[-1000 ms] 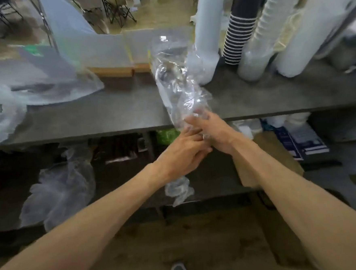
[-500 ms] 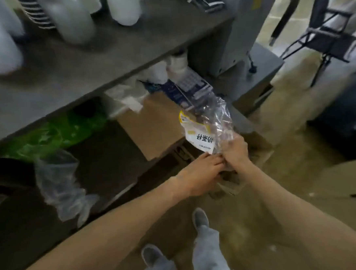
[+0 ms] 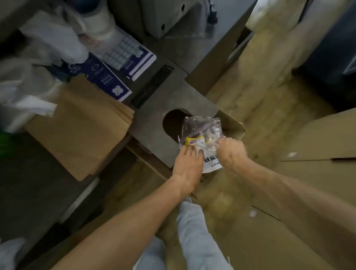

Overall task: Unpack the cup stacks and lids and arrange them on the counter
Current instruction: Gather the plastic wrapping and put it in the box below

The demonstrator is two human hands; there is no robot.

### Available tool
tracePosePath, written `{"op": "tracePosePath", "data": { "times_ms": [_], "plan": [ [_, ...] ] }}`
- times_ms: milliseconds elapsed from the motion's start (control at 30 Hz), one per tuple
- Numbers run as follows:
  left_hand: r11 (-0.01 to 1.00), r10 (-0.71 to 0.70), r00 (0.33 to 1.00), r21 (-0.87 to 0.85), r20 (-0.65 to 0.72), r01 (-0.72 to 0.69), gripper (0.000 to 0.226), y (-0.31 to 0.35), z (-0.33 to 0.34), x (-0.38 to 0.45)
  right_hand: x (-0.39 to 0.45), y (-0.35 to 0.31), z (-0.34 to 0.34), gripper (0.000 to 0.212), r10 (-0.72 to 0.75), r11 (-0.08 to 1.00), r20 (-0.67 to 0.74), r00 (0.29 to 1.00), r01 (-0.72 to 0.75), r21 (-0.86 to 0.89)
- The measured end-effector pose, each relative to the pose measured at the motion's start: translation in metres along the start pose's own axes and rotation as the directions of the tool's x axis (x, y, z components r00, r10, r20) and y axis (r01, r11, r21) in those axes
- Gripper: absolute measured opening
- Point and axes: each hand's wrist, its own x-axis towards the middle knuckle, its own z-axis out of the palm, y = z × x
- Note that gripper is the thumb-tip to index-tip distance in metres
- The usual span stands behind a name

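Observation:
A crumpled clear plastic wrapper [image 3: 202, 131] with a yellow and white label sits bunched between both my hands, right over a round dark hole [image 3: 173, 124] in a grey surface [image 3: 151, 124]. My left hand [image 3: 188, 162] holds the wrapper's lower left side, fingers on the label. My right hand [image 3: 232, 153] grips the wrapper's right side with curled fingers. No cup stacks or lids show in this view.
A stack of brown paper bags [image 3: 79, 129] lies on the shelf to the left, with blue and white printed packs [image 3: 107, 76] and white plastic bags [image 3: 11, 87] behind. Flat cardboard [image 3: 331, 145] lies on the floor to the right. My legs [image 3: 192, 239] stand below.
The view swung from the counter top down and right to the low grey surface. Both hands carried the empty wrapper along and bunched it smaller, now over the round hole.

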Motion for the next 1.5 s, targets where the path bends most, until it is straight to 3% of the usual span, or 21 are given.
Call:
{"op": "tracePosePath", "data": {
  "times_ms": [100,167,233,267,333,367,433,500,600,667,733,800,867,933,1033,1100,1200,1267,1300,1400,1500],
  "plan": [
    [0.994,-0.021,0.996,0.104,0.084,0.012,0.062,0.013,0.01,0.016,0.032,-0.018,0.006,0.03,-0.124,0.973,0.058,0.991,0.133,-0.188],
    [0.988,0.014,0.992,0.154,0.122,-0.033,0.06,0.019,0.016,0.018,0.052,-0.032,0.011,0.029,-0.132,0.971,0.073,0.988,0.144,-0.188],
    [0.981,0.077,0.989,0.17,0.126,-0.097,0.058,0.025,0.025,0.012,0.072,-0.047,0.015,0.036,-0.077,0.997,0.075,0.994,0.078,-0.002],
    [0.982,0.099,0.99,0.151,0.098,-0.113,0.056,0.028,0.032,0.007,0.084,-0.054,0.015,0.051,-0.026,0.986,0.106,0.994,0.007,0.168],
    [0.992,0.116,0.99,0.032,0.079,-0.119,0.055,0.029,0.044,-0.006,0.101,-0.065,0.006,0.088,0.0,0.841,0.243,0.97,-0.131,0.524],
    [0.993,0.12,0.988,-0.028,0.099,-0.118,0.056,0.027,0.049,-0.013,0.107,-0.069,0.0,0.093,-0.022,0.755,0.268,0.963,-0.16,0.636],
    [0.993,0.096,0.99,-0.082,0.106,-0.088,0.059,0.02,0.054,-0.023,0.112,-0.07,-0.007,0.084,-0.054,0.699,0.193,0.98,-0.101,0.708],
    [0.991,0.034,0.993,-0.13,0.11,-0.019,0.064,0.011,0.055,-0.028,0.102,-0.061,-0.007,0.075,-0.066,0.743,0.112,0.991,-0.026,0.668],
    [0.965,-0.068,0.989,-0.244,0.13,0.099,0.072,-0.006,0.047,-0.03,0.073,-0.048,0.004,0.068,-0.135,0.785,0.098,0.986,0.046,0.618],
    [0.933,-0.106,0.985,-0.33,0.135,0.145,0.066,-0.013,0.036,-0.035,0.044,-0.043,0.009,0.059,-0.155,0.828,-0.024,0.988,0.143,0.542],
    [0.911,-0.099,0.983,-0.383,0.153,0.151,0.05,-0.02,0.024,-0.047,0.009,-0.042,0.008,0.039,-0.194,0.828,-0.354,0.915,0.346,0.441],
    [0.908,-0.078,0.989,-0.401,0.125,0.122,0.034,-0.032,0.016,-0.065,-0.026,-0.054,-0.006,0.03,-0.238,0.756,-0.641,0.73,0.554,0.349],
    [0.92,-0.088,0.995,-0.378,0.048,0.099,0.025,-0.051,0.015,-0.085,-0.05,-0.08,-0.028,0.026,-0.365,0.661,-0.736,0.57,0.716,0.227],
    [0.904,-0.19,0.982,-0.389,0.002,0.175,0.027,-0.073,0.016,-0.11,-0.064,-0.119,-0.047,0.023,-0.509,0.59,-0.711,0.485,0.798,0.122],
    [0.762,-0.428,0.902,-0.559,-0.054,0.328,0.026,-0.115,0.015,-0.166,-0.087,-0.194,-0.061,0.029,-0.693,0.532,-0.544,0.473,0.845,0.056],
    [0.624,-0.585,0.811,-0.65,-0.021,0.434,0.025,-0.148,0.027,-0.218,-0.109,-0.246,-0.06,0.031,-0.774,0.49,-0.446,0.45,0.871,0.03],
    [0.499,-0.792,0.608,-0.625,-0.048,0.601,0.028,-0.199,0.067,-0.308,-0.149,-0.323,-0.046,0.031,-0.855,0.395,-0.38,0.354,0.918,-0.034],
    [0.423,-0.872,0.488,-0.556,-0.037,0.715,0.042,-0.229,0.1,-0.364,-0.17,-0.374,-0.031,0.035,-0.886,0.358,-0.338,0.318,0.931,-0.063],
    [0.396,-0.888,0.46,-0.505,0.002,0.767,0.055,-0.241,0.116,-0.388,-0.179,-0.4,-0.023,0.042,-0.896,0.351,-0.311,0.316,0.935,-0.061],
    [0.344,-0.88,0.455,-0.475,0.138,0.81,0.094,-0.27,0.157,-0.439,-0.194,-0.478,-0.006,0.084,-0.913,0.376,-0.2,0.356,0.924,-0.071],
    [0.283,-0.838,0.488,-0.568,0.246,0.773,0.093,-0.283,0.193,-0.451,-0.195,-0.544,0.001,0.114,-0.911,0.411,-0.079,0.404,0.9,-0.143]
  ]
}}
